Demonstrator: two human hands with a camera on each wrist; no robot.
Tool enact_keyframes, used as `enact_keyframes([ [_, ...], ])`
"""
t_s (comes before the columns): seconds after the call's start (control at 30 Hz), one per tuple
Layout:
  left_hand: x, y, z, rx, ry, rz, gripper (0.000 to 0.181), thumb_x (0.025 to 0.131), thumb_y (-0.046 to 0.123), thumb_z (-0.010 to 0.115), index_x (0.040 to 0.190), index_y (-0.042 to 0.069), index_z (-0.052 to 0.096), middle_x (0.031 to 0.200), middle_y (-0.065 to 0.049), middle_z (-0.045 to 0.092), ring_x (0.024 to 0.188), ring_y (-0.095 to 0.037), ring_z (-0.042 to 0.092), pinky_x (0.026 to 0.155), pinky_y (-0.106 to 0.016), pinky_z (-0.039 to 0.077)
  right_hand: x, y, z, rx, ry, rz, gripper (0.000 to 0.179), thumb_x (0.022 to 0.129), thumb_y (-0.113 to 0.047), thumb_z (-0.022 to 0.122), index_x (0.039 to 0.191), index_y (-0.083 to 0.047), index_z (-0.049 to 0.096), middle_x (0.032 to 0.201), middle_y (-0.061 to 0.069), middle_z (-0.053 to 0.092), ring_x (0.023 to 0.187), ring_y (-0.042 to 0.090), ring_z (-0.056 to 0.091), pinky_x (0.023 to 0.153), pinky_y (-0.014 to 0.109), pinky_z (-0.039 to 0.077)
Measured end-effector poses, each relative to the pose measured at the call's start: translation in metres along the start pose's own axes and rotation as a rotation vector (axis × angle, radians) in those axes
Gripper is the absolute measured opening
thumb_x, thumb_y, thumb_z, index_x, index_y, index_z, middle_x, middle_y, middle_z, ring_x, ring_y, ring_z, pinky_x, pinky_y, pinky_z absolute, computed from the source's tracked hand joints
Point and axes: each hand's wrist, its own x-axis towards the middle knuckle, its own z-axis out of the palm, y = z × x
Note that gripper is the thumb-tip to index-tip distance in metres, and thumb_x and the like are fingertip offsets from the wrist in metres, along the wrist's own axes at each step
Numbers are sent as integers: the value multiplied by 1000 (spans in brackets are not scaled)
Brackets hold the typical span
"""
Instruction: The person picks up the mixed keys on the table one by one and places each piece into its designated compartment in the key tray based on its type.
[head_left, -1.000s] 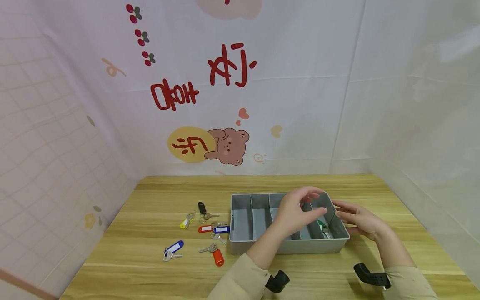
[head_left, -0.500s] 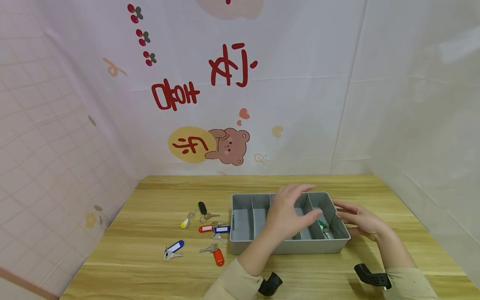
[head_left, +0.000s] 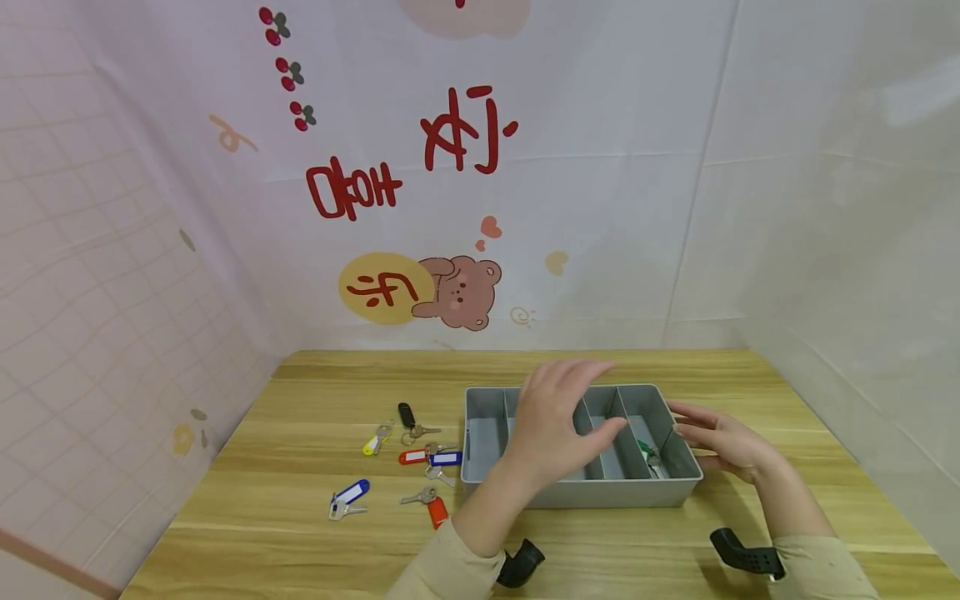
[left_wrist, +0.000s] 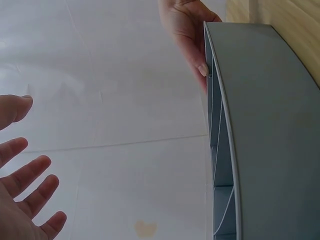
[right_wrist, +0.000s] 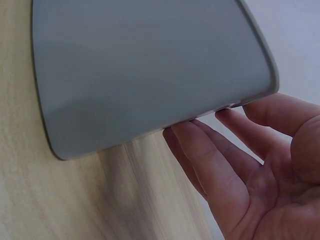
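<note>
My left hand (head_left: 551, 425) hovers over the middle of a grey divided box (head_left: 622, 494), fingers and thumb spread and nothing between them. In the left wrist view the same left hand (left_wrist: 25, 200) is apart from the box. At the box's right end, the fingertips of my right hand (head_left: 727, 443) touch the outer wall; the right wrist view shows these fingers fairly straight against it. A key with a green tag (head_left: 647, 452) lies in the rightmost compartment. My left hand hides parts of the middle compartments.
Left of the box lie keys with tags: a black tag (head_left: 407, 415), a yellow tag (head_left: 371, 446), a red tag (head_left: 413, 457), a blue tag (head_left: 446, 458), another blue tag (head_left: 352, 492) and a second red tag (head_left: 438, 512). White printed sheeting (head_left: 600, 208) surrounds the wooden table (head_left: 315, 562).
My left hand has moved left across the box, away from the rightmost compartment, staying spread. Its sleeve now reaches the nearer red tag. The right hand keeps its place at the box's end.
</note>
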Motion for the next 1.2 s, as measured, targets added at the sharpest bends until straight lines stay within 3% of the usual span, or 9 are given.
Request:
enact_keyframes([
  [0.23, -6, -7, -13, 39, 4, 7, 59, 81, 30, 83, 133, 17, 58, 128, 3, 61, 119, -16, 53, 102, -39, 39, 0, 0, 1, -30, 9, 2, 60, 105, -15, 51, 154, 5, 22, 139, 12, 51, 110, 11, 60, 88, 45, 54],
  [0.5, -13, -28, -24, 77, -21, 0, 56, 81, 28, 82, 130, 17, 59, 123, 1, 63, 118, -19, 55, 102, -42, 39, 0, -1, 3, -52, 15, 6, 64, 105, -17, 51, 153, 8, 17, 142, 19, 46, 111, 11, 59, 88, 45, 54],
  [0.8, -24, -45, -34, 77, -38, -62, 54, 82, 24, 81, 132, 17, 60, 124, 1, 64, 119, -20, 55, 101, -47, 39, -1, -1, 2, -51, 9, 1, 64, 105, -16, 50, 153, 9, 15, 142, 17, 46, 111, 8, 59, 88, 45, 54],
  [1.2, -44, -66, -45, 71, -44, -131, 53, 82, 23, 82, 131, 17, 62, 124, 0, 64, 118, -22, 55, 98, -49, 42, 0, -1, 2, -58, 13, 6, 65, 105, -16, 50, 153, 9, 15, 144, 23, 43, 111, 11, 59, 88, 45, 54],
])
